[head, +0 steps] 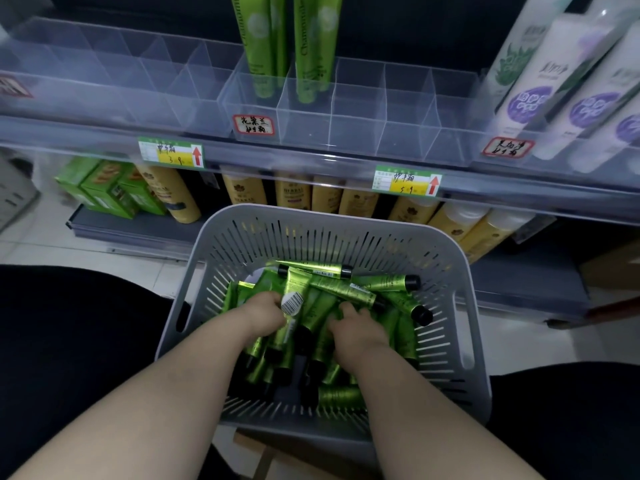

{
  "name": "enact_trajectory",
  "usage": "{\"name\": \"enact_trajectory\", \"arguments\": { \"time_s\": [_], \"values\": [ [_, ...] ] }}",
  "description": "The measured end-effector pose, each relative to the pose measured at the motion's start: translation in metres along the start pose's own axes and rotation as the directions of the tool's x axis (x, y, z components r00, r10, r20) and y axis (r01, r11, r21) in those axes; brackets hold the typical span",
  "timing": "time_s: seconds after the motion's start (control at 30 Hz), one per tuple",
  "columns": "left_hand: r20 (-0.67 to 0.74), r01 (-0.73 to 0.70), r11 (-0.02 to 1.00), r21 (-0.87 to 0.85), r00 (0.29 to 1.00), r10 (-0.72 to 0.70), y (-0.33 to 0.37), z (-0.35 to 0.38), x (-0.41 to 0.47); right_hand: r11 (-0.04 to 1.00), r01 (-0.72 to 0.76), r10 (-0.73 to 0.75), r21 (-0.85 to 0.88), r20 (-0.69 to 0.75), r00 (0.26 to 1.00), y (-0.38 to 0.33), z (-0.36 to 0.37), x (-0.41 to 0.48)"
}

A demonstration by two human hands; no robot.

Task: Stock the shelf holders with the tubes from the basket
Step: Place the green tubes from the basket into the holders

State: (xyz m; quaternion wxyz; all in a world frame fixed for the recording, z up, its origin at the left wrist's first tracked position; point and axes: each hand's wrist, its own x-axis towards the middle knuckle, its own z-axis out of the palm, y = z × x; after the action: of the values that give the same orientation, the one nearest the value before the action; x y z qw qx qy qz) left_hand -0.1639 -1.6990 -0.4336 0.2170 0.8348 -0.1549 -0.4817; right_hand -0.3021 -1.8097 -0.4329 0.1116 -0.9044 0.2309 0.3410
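Observation:
A grey slotted basket (346, 233) in front of me holds several green tubes with black caps (349, 289). Both my hands are down among them. My left hand (265, 315) grips a green tube (293, 299) whose white barcode end sticks up past the fingers. My right hand (356, 329) has its fingers curled round other tubes in the pile. Above, clear plastic shelf holders (356, 116) line the shelf; two of them hold upright green tubes (313, 50), the others beside them hold nothing.
White and purple tubes (561, 81) fill holders at the right. Price tags (407, 181) hang on the shelf edge. Yellow bottles (294, 190) and green boxes (107, 188) stand on the lower shelf behind the basket. My dark-clothed knees flank the basket.

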Motion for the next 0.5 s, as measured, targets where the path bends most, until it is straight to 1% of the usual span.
{"name": "enact_trajectory", "arguments": {
  "time_s": [0.07,0.13,0.17,0.23,0.3,0.33,0.37,0.43,0.47,0.5],
  "values": [
    [0.017,0.032,0.992,-0.124,0.999,-0.03,-0.001,-0.001,-0.001,1.0,-0.017,0.017,-0.004,-0.016,1.0,0.0,0.001,-0.002],
    [0.039,0.051,0.958,-0.281,0.998,-0.042,0.0,-0.001,-0.003,0.998,-0.051,0.053,0.048,-0.044,0.998,0.001,0.0,-0.005],
    [0.055,0.057,0.922,-0.382,0.998,-0.039,0.002,-0.001,-0.004,0.993,-0.071,0.076,0.09,-0.052,0.996,0.003,0.0,-0.005],
    [0.105,0.076,0.805,-0.588,0.994,-0.018,0.008,-0.003,-0.009,0.978,-0.104,0.118,0.182,-0.066,0.991,0.007,0.001,-0.006],
    [0.155,0.097,0.691,-0.716,0.988,0.021,0.013,-0.005,-0.015,0.96,-0.112,0.142,0.257,-0.101,0.985,0.011,0.001,-0.006],
    [0.173,0.103,0.658,-0.746,0.984,0.042,0.015,-0.007,-0.018,0.938,-0.122,0.169,0.326,-0.119,0.979,0.013,0.002,-0.007],
    [0.19,0.106,0.625,-0.774,0.979,0.069,0.016,-0.009,-0.021,0.896,-0.141,0.211,0.422,-0.124,0.97,0.014,0.0,-0.01],
    [0.21,0.101,0.576,-0.811,0.969,0.127,0.018,-0.013,-0.025,0.779,-0.167,0.288,0.605,-0.108,0.952,0.017,-0.005,-0.016],
    [0.214,0.096,0.539,-0.837,0.964,0.16,0.019,-0.014,-0.026,0.711,-0.184,0.315,0.679,-0.073,0.946,0.018,-0.008,-0.021],
    [0.214,0.093,0.496,-0.863,0.958,0.193,0.021,-0.016,-0.028,0.612,-0.202,0.333,0.765,-0.018,0.943,0.02,-0.011,-0.023]
  ]
}}
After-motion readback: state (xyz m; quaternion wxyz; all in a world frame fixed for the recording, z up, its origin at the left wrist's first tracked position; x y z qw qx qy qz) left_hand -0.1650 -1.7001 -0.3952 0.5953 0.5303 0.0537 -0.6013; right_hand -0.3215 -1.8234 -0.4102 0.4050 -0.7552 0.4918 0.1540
